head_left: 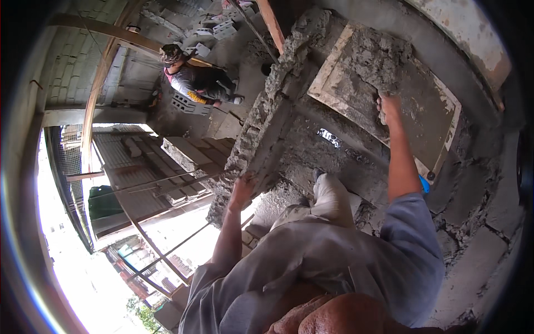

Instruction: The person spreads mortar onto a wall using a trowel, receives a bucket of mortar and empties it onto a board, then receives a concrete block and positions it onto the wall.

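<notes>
My right hand (387,108) is closed at the near edge of a heap of wet grey mortar (378,55). What it grips, if anything, is hidden by the fingers and the mortar. The heap lies on a flat mortar board (332,62) with a pale wooden rim, smeared grey across its surface. My left hand (243,186) touches the rough, mortar-crusted edge of a low block wall (272,122). Its fingers lie in shadow against the wall, so their grip is unclear.
Beyond the wall, another person (192,80) bends beside a hollow concrete block (190,104). More blocks (224,29) lie farther back. Wooden poles (103,83) stand at left, near a bright opening above corrugated roofing (125,153). A blue object (424,184) sits by the board's near corner.
</notes>
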Demonstrator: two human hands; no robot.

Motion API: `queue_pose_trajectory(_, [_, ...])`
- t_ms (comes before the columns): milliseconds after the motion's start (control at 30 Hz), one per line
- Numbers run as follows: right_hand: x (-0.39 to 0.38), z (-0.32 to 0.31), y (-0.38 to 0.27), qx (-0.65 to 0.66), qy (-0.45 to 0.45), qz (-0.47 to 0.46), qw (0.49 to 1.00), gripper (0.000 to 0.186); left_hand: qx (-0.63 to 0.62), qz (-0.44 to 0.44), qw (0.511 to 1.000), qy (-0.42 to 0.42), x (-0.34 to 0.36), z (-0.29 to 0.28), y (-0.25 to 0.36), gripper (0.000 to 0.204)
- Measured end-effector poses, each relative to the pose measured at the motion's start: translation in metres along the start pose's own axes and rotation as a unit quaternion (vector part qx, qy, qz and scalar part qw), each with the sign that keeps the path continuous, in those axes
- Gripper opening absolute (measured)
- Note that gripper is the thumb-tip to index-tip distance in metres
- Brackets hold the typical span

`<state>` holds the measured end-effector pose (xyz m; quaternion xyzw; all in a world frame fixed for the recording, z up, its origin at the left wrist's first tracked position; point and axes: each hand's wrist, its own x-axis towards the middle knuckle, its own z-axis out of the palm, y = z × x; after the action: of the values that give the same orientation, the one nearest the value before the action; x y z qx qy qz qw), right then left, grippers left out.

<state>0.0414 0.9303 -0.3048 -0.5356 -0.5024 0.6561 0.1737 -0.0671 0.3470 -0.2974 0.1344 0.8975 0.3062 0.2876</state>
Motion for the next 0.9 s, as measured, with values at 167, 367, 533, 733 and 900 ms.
queue_pose_trajectory(167, [-0.036, -0.013, 0.008, -0.071, 0.000, -0.035, 0.997, 0.023, -0.006, 0.090, 0.996, -0.014, 0.031, 0.034, 0.000, 0.036])
queue_pose_trajectory(367, [-0.051, -0.028, 0.032, -0.124, -0.062, 0.001, 0.990, 0.022, -0.062, 0.120, 0.991, -0.018, 0.015, 0.097, -0.067, 0.033])
queue_pose_trajectory(533, [-0.067, -0.030, 0.032, -0.061, -0.072, -0.025, 0.995, 0.019, 0.011, 0.150, 0.988, -0.046, -0.078, 0.126, -0.176, 0.015])
queue_pose_trajectory(733, [-0.098, -0.032, 0.009, -0.073, -0.043, -0.100, 0.991, 0.021, -0.024, 0.127, 0.990, 0.053, -0.173, 0.135, -0.318, 0.021])
queue_pose_trajectory(900, [-0.142, -0.004, -0.016, -0.190, -0.015, -0.128, 0.973, 0.029, -0.102, -0.024, 0.994, 0.029, -0.192, 0.134, -0.326, 0.027])
